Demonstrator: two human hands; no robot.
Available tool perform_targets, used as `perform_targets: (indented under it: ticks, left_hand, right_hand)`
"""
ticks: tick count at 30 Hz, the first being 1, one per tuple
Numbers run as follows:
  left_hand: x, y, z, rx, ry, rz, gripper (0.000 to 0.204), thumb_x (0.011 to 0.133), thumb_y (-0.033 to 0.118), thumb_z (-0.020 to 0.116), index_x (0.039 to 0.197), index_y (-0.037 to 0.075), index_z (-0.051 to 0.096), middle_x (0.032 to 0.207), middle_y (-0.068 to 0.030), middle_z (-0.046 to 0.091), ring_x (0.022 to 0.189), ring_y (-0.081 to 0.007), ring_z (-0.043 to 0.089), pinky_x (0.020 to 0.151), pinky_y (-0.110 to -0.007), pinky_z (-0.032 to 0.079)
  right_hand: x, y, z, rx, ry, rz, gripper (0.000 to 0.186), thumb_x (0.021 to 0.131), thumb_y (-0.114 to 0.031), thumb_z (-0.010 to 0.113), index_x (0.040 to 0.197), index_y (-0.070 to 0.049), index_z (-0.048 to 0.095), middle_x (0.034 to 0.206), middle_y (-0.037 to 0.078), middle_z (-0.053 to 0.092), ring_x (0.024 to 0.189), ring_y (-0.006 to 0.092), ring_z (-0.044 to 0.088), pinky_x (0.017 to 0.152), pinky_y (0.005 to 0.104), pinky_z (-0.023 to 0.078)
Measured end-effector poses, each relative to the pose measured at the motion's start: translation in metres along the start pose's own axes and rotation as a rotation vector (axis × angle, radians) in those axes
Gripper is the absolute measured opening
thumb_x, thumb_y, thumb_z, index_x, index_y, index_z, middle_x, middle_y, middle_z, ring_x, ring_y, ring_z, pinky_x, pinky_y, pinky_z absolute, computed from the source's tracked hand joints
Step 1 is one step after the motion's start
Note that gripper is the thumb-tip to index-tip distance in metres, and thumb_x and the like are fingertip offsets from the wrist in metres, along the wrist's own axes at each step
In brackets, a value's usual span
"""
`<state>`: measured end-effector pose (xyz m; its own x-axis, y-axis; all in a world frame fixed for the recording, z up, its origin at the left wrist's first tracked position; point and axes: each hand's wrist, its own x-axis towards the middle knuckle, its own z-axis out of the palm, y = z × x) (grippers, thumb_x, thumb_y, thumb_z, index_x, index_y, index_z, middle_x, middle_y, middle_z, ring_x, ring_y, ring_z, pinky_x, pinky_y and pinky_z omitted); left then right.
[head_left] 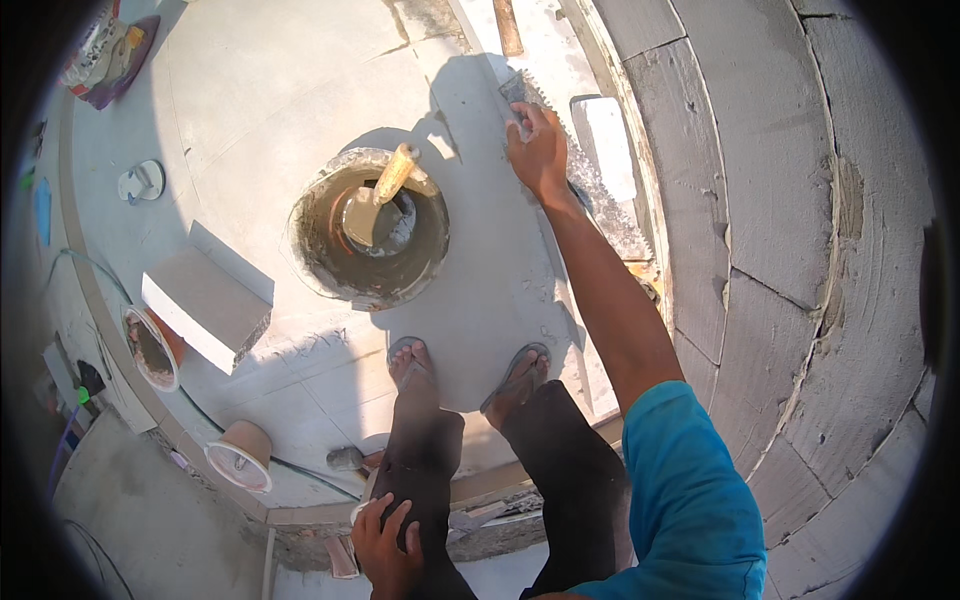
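Observation:
My right hand (538, 150) reaches out at the upper right, fingers bent and closed at the narrow end of a coarse-toothed hand saw (610, 210). The saw's blade is crusted with pale mortar, and its teeth face the block wall. Part of the blade is hidden behind my hand. On my left thigh rests my left hand (388, 550), fingers spread, holding nothing. Between the two, a mortar-smeared bucket (308, 245) stands on the floor in front of my feet. Inside it lies a trowel (372, 212) with its wooden handle (396, 172) leaning up toward the rim.
The grey block wall (760, 200) curves along my right. Beside the saw lies a white block (605, 150), with a wooden strip (508, 28) farther off. Leftward are a large pale block (205, 305), two small buckets (240, 455) (155, 350), a hose (310, 470) and a slipper (142, 182).

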<state>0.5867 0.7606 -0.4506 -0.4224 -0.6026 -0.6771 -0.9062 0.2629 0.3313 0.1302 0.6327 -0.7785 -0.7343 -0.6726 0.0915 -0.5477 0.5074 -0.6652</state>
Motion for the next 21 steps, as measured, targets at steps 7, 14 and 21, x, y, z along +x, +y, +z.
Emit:
perform_targets:
  ticks: [7,14,21]
  left_hand:
    - [0.040,-0.028,-0.013,0.088,0.278,0.119,0.035,0.080,0.016,0.072,0.115,0.015,0.069,0.124,-0.0122,0.062,0.115,-0.0374,0.056,0.096,-0.049,0.047]
    - [0.044,-0.042,-0.004,0.075,0.300,0.155,0.058,0.077,0.028,0.075,0.132,0.019,0.059,0.146,-0.0122,0.046,0.136,-0.0354,0.041,0.105,-0.057,0.038]
    - [0.043,-0.042,0.010,-0.161,0.360,0.143,0.044,0.076,0.019,0.074,0.119,0.016,0.065,0.122,-0.0063,0.061,0.118,-0.0290,0.053,0.102,-0.046,0.039]
  right_hand:
    - [0.161,0.025,0.090,-0.566,-0.163,0.095,0.082,0.089,-0.027,0.066,0.150,-0.002,0.018,0.119,0.031,0.057,0.110,0.0442,0.059,0.095,0.0482,0.048]
    - [0.243,-0.031,0.001,0.658,-0.339,0.562,0.015,0.086,-0.018,0.055,0.079,-0.006,0.060,0.067,0.003,0.055,0.049,0.0103,0.045,0.043,0.0265,0.031]
    - [-0.112,-0.180,-0.266,0.924,-0.233,0.614,0.036,0.088,-0.003,0.063,0.118,-0.003,0.043,0.084,0.006,0.059,0.067,0.0155,0.063,0.057,0.0296,0.054]
